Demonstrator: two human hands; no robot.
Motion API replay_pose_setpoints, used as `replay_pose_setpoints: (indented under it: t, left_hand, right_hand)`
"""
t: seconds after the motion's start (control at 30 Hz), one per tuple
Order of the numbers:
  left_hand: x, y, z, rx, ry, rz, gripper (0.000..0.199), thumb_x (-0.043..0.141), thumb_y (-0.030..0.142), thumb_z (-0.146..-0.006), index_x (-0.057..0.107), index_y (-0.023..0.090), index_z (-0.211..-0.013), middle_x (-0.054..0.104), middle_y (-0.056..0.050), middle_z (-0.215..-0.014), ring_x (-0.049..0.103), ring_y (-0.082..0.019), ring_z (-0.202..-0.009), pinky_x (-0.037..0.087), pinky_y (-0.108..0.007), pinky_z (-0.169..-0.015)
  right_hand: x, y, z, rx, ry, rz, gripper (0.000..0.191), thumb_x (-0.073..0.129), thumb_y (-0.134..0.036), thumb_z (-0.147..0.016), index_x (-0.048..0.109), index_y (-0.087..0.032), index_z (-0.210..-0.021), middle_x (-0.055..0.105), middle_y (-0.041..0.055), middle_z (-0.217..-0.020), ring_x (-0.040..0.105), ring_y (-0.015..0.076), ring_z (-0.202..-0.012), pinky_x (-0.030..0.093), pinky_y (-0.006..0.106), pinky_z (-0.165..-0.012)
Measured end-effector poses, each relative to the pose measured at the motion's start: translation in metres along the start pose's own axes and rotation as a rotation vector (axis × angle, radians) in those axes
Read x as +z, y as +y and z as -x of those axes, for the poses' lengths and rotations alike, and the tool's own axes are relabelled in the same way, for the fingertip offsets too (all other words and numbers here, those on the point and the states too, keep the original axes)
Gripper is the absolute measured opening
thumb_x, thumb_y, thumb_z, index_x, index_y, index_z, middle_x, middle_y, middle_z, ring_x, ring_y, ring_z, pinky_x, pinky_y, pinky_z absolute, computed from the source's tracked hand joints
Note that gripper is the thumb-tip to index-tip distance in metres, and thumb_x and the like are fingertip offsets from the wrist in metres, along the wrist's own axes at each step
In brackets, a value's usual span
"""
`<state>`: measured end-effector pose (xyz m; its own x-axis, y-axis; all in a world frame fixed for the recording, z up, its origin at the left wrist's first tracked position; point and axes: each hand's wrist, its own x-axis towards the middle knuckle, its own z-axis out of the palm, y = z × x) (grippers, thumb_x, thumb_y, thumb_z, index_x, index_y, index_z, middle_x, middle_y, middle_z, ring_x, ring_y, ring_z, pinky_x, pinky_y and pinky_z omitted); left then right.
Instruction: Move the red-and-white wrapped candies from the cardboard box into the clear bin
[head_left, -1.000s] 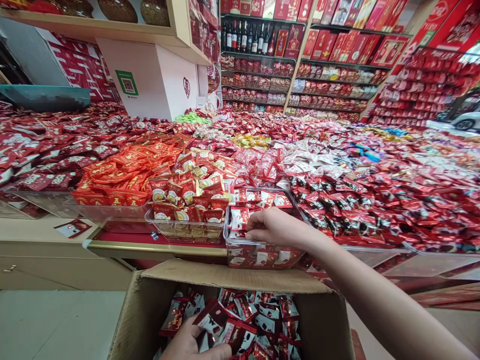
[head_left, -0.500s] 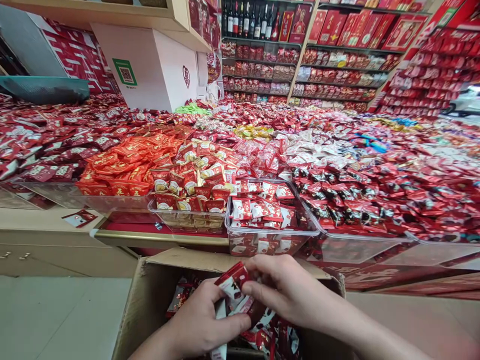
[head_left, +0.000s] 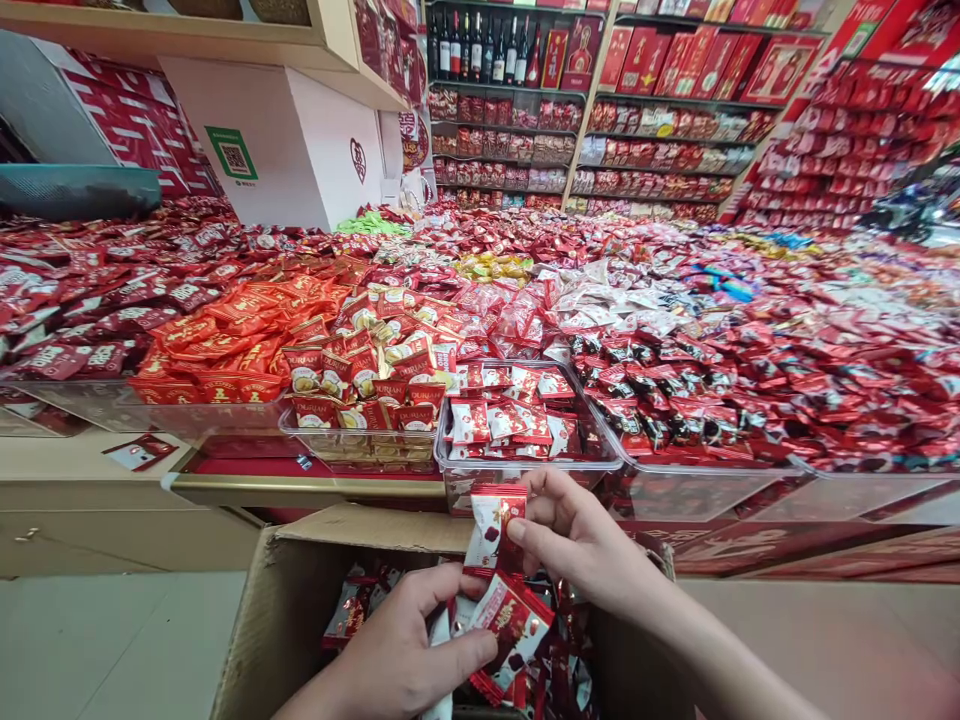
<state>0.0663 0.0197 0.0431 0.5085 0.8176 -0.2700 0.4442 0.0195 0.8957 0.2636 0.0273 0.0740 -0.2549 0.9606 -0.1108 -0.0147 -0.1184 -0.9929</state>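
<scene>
My right hand (head_left: 574, 540) pinches one red-and-white candy packet (head_left: 489, 535) upright between thumb and fingers, over the near side of a clear bin. Lower and to the left, my left hand (head_left: 420, 635) is closed around several packets, with a red-and-white packet (head_left: 517, 625) under its thumb and a pale wrapper edge beside it. Both hands are above an open cardboard box (head_left: 251, 620), where more shiny red-and-white packets (head_left: 349, 610) lie. Just beyond the hands, the clear plastic bin (head_left: 529, 465) holds similar packets in rows.
Left of that bin stands a bin of durian sweets (head_left: 360, 385), then orange-red packets (head_left: 225, 345). Red and black packets (head_left: 675, 390) are heaped at the right. A loose packet (head_left: 140, 452) lies on the counter ledge. Shelves with bottles (head_left: 487, 50) stand behind.
My right hand has drawn one packet up and away from the bunch in my left hand, turning its face into view. The camera view has shifted slightly to the right.
</scene>
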Motion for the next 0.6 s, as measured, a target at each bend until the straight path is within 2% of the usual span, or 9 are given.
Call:
replay_pose_setpoints:
  t: [0.07, 0.13, 0.27, 0.33, 0.47, 0.53, 0.6]
  left_hand:
    - [0.000, 0.001, 0.000, -0.006, -0.010, 0.000, 0.034, 0.064, 0.034, -0.068, 0.063, 0.021, -0.099, 0.065, -0.004, -0.102, 0.057, -0.024, -0.094, 0.043, -0.032, -0.086]
    - [-0.001, 0.002, 0.000, -0.009, -0.021, 0.013, 0.034, 0.063, 0.032, -0.069, 0.061, 0.021, -0.101, 0.064, -0.004, -0.104, 0.056, -0.024, -0.097, 0.042, -0.032, -0.087]
    - [-0.001, 0.005, -0.002, 0.029, -0.088, 0.132, 0.025, 0.059, 0.026, -0.073, 0.059, 0.020, -0.097, 0.065, -0.003, -0.098, 0.058, -0.021, -0.090, 0.045, -0.029, -0.082]
    - [0.000, 0.006, -0.002, 0.042, -0.116, 0.227, 0.026, 0.058, 0.025, -0.075, 0.055, 0.021, -0.100, 0.064, -0.002, -0.098, 0.059, -0.019, -0.087, 0.046, -0.027, -0.079]
    - [0.004, -0.001, 0.001, 0.026, -0.023, 0.362, 0.054, 0.063, 0.026, -0.071, 0.039, 0.025, -0.120, 0.065, -0.001, -0.096, 0.060, -0.017, -0.083, 0.046, -0.026, -0.077]
    - [0.005, -0.006, 0.004, 0.066, 0.034, 0.370, 0.056, 0.065, 0.029, -0.069, 0.042, 0.026, -0.120, 0.065, -0.002, -0.097, 0.060, -0.018, -0.086, 0.046, -0.026, -0.078]
    - [0.004, -0.010, 0.006, 0.126, 0.042, 0.312, 0.051, 0.065, 0.030, -0.070, 0.048, 0.026, -0.118, 0.063, -0.003, -0.105, 0.058, -0.020, -0.094, 0.045, -0.027, -0.083]
  right_hand:
    - [0.000, 0.001, 0.000, -0.014, -0.006, 0.011, 0.035, 0.058, -0.034, -0.076, 0.038, -0.022, -0.103, 0.051, -0.0064, -0.062, 0.049, 0.0079, -0.050, 0.034, 0.019, -0.046]
    - [-0.001, 0.002, 0.000, -0.023, -0.019, 0.039, 0.035, 0.055, -0.032, -0.079, 0.038, -0.022, -0.107, 0.050, -0.0064, -0.061, 0.050, 0.0075, -0.051, 0.034, 0.019, -0.045]
    - [-0.004, -0.001, -0.001, -0.009, 0.024, -0.012, 0.023, 0.054, -0.034, -0.079, 0.043, -0.020, -0.093, 0.050, -0.0061, -0.058, 0.052, 0.0074, -0.048, 0.033, 0.016, -0.038]
    - [-0.004, -0.001, 0.000, -0.008, 0.057, -0.058, 0.022, 0.056, -0.036, -0.077, 0.043, -0.020, -0.082, 0.050, -0.0057, -0.056, 0.053, 0.0079, -0.047, 0.034, 0.015, -0.036]
    - [-0.005, 0.002, 0.003, -0.016, 0.023, -0.148, 0.022, 0.059, -0.034, -0.075, 0.045, -0.019, -0.079, 0.055, -0.0028, -0.063, 0.057, 0.0098, -0.052, 0.040, 0.017, -0.039]
    - [-0.004, 0.005, 0.006, -0.022, 0.005, -0.176, 0.020, 0.060, -0.034, -0.075, 0.048, -0.019, -0.081, 0.057, -0.0011, -0.067, 0.058, 0.0112, -0.057, 0.041, 0.018, -0.042]
    - [-0.003, 0.007, 0.009, -0.039, 0.024, -0.186, 0.017, 0.059, -0.033, -0.076, 0.051, -0.019, -0.081, 0.059, 0.0015, -0.075, 0.057, 0.0110, -0.061, 0.044, 0.021, -0.049]
